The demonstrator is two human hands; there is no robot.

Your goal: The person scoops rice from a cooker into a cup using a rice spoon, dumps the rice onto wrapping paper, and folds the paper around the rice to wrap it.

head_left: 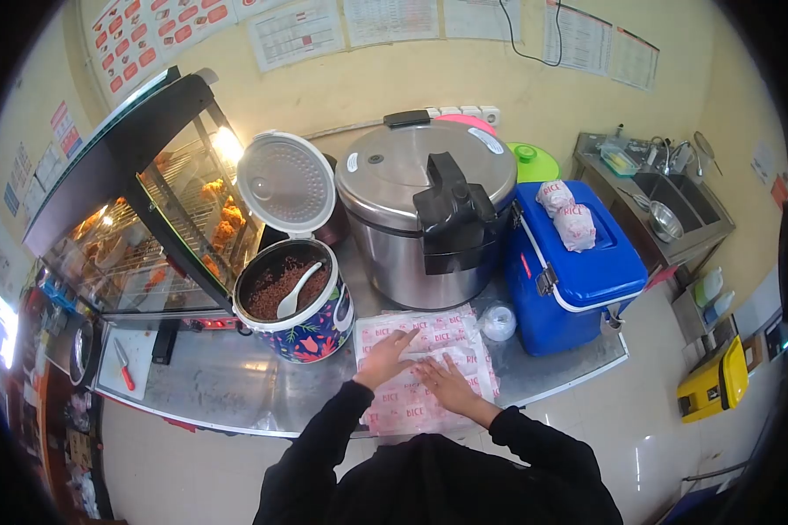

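A stack of thin wrapping papers (394,414) printed with pink "RICE" lettering lies on the steel counter in front of me. My left hand (383,360) rests on the upper left of the stack, its fingers stretched to the right. My right hand (449,387) lies nearly flat on the paper, with its fingers apart. Between the hands a whitish fold of paper shows; whether anything lies under it I cannot tell. Just beyond the stack's right corner sits a small clear plastic bowl (498,322).
An open floral rice cooker (305,337) holds brown rice and a white spoon (299,290). Behind the papers stands a large steel rice cooker (394,254). Two wrapped packets (574,227) top a blue cooler box (556,311). At left are a heated display (140,254) and a knife (123,364).
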